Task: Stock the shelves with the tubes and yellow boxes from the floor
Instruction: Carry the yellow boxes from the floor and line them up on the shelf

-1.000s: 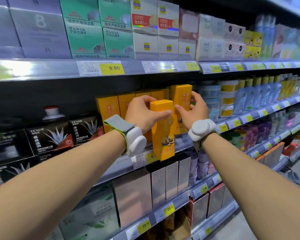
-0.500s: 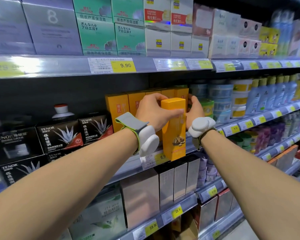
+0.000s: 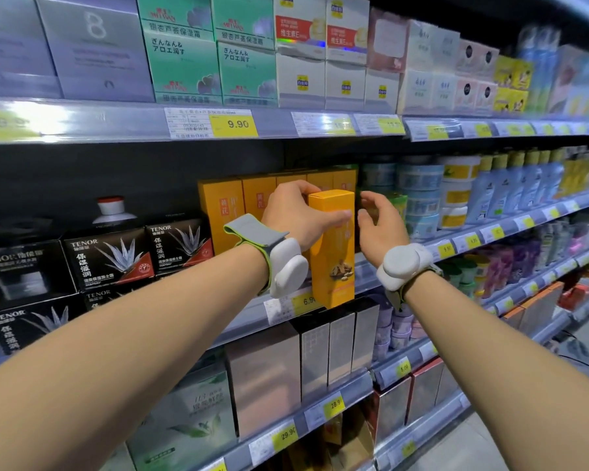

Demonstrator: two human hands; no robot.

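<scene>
My left hand grips a tall yellow box near its top, upright, at the front edge of the middle shelf. Behind it a row of several yellow boxes stands on that shelf. My right hand hovers just right of the held box with its fingers loosely spread, holding nothing. No tubes are in view, and the floor stock is out of sight.
Black aloe boxes stand left of the yellow row, and jars and bottles to its right. The upper shelf carries green and white boxes. Silver boxes fill the shelf below.
My right hand has set a second yellow box into the row and drawn back, free of it. My left hand has kept hold of its box.
</scene>
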